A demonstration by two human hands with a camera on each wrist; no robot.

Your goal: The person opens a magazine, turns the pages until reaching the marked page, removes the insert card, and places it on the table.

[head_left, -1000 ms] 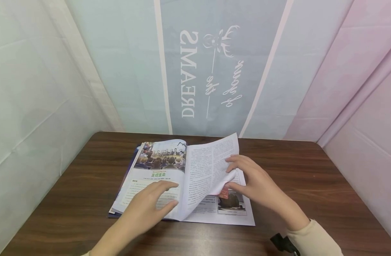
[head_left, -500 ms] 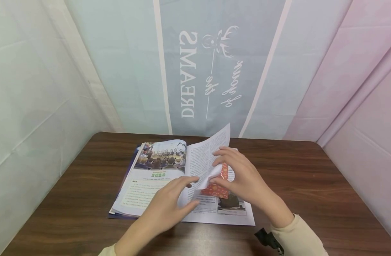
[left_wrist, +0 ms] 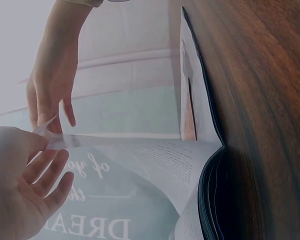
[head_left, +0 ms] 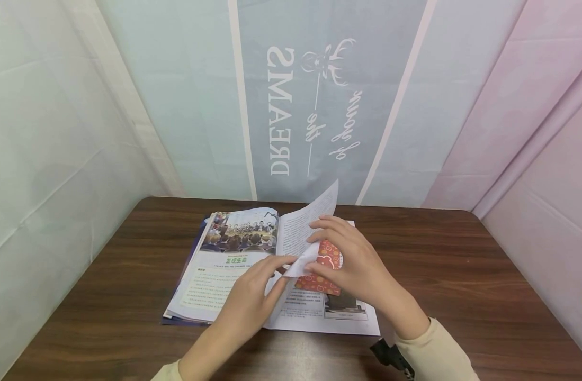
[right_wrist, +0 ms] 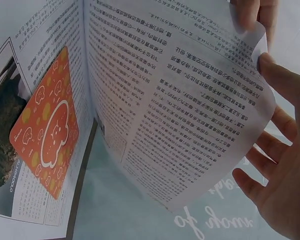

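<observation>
A magazine (head_left: pixel 238 288) lies open on the table, its left page showing a crowd picture and green heading. One printed page (head_left: pixel 297 235) stands raised from the right side, its near corner bent over. My left hand (head_left: pixel 250 293) pinches that near corner between thumb and forefinger. Farther up the same edge, my right hand (head_left: pixel 359 264) holds the page with its thumb on one face and fingers on the other, as the right wrist view shows. Under the raised page, a flat red card (right_wrist: pixel 47 125) with a white cartoon figure lies on the page below, beside a photo.
The dark wood table (head_left: pixel 438 264) extends on both sides of the magazine. A printed cloth (head_left: pixel 319 106) hangs behind the table's far edge, with pale cloth walls (head_left: pixel 57 159) left and right. A black strap device (head_left: pixel 391 357) is at my right wrist.
My right hand has drawn the page leftward and up, uncovering more of the red card. My left hand has moved right from over the left page and taken hold of the page's near corner.
</observation>
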